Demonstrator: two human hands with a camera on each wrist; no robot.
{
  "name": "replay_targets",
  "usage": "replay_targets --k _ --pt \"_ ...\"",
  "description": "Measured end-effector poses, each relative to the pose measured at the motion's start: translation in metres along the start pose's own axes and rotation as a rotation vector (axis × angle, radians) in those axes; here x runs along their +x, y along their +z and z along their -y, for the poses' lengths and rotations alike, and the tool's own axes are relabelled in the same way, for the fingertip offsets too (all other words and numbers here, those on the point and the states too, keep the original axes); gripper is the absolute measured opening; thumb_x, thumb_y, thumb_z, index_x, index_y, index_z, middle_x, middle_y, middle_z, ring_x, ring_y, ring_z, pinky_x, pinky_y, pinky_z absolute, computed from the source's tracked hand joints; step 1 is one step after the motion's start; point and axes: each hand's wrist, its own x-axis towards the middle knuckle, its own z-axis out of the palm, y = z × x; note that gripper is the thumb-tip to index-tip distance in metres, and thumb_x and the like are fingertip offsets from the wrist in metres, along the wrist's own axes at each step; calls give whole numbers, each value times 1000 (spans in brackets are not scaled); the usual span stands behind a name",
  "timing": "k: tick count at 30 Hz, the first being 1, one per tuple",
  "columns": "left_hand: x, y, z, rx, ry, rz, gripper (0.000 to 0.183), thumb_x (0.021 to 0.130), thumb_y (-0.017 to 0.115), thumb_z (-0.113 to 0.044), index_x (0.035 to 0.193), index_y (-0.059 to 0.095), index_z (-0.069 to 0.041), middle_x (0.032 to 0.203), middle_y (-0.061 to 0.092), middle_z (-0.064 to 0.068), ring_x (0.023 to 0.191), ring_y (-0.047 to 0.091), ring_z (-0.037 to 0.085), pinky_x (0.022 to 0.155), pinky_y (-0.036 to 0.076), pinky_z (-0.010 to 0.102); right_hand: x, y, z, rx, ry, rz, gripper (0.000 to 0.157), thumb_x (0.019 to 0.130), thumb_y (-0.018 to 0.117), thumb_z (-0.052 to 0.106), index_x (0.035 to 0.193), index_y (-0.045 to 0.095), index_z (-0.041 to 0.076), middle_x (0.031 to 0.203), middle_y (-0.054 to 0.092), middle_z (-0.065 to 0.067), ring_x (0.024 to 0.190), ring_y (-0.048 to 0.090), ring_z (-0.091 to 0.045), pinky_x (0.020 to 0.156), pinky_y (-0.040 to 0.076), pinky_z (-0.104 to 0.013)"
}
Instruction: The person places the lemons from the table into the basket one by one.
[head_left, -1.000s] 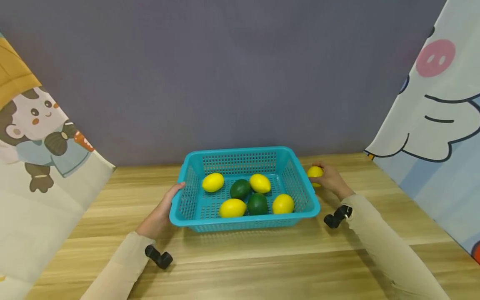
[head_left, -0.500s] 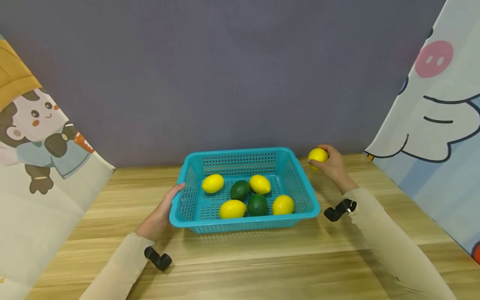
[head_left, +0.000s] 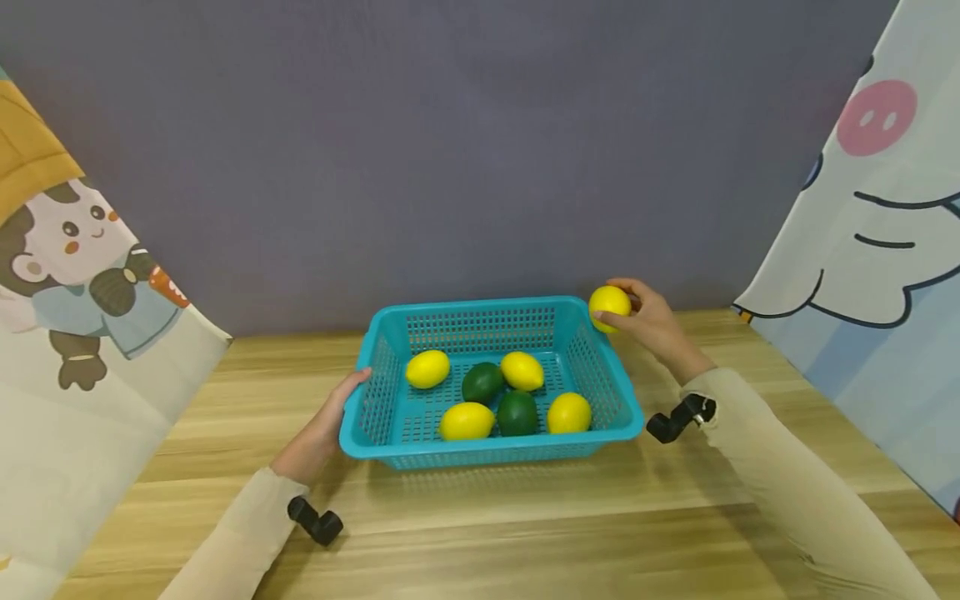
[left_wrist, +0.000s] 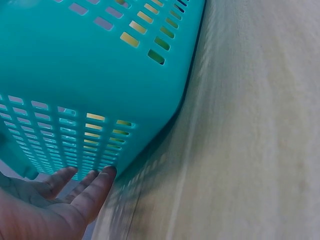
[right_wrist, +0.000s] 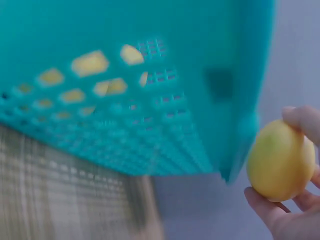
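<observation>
A turquoise plastic basket (head_left: 487,450) with perforated walls stands on the table, holding several yellow lemons (head_left: 427,369) and two dark green oval fruits (head_left: 517,414). My left hand (head_left: 327,425) holds its left side, thumb over the rim. In the left wrist view, the fingers (left_wrist: 95,192) lie against the outer wall, while the thumb is hidden. Another lemon (head_left: 608,308) is gripped between the thumb and fingers of my right hand (head_left: 652,323), raised at the basket's far right corner. The right wrist view shows this lemon (right_wrist: 281,161) just beside the rim, outside the basket.
The wood-grain table (head_left: 480,542) runs up to a grey backdrop (head_left: 480,150). Cartoon-printed sheets flank it, one on the left (head_left: 82,433) and one on the right (head_left: 885,350). A black camera mount sits on each wrist.
My right hand has lifted the lemon from beside the basket's right wall and brought it up and leftward to the far right corner of the rim. The left hand stays put.
</observation>
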Motion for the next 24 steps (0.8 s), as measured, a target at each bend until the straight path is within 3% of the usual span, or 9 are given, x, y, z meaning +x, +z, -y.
replay_targets --k 8,16,24 --pt "1 -1 -1 17 12 22 69 97 17 -48 151 -8 -14 145 22 29 126 36 42 93 43 44 5 1 25 -83 -33 88 65 86 69 30 138 40 4 134 46 -17 114 49 -34 84 47 -39" --pt "0 -1 -1 5 11 25 69 97 17 -49 151 -7 -13 145 22 30 126 36 43 94 43 46 17 4 50 -120 -26 142 66 84 71 30 138 41 7 132 47 -14 114 49 -32 84 47 -41" --pt "0 -1 1 2 13 24 69 97 17 -48 151 -9 -15 147 20 29 129 33 46 97 40 49 28 26 67 -65 -35 198 64 86 70 25 139 40 6 135 44 -15 117 46 -33 88 47 -44"
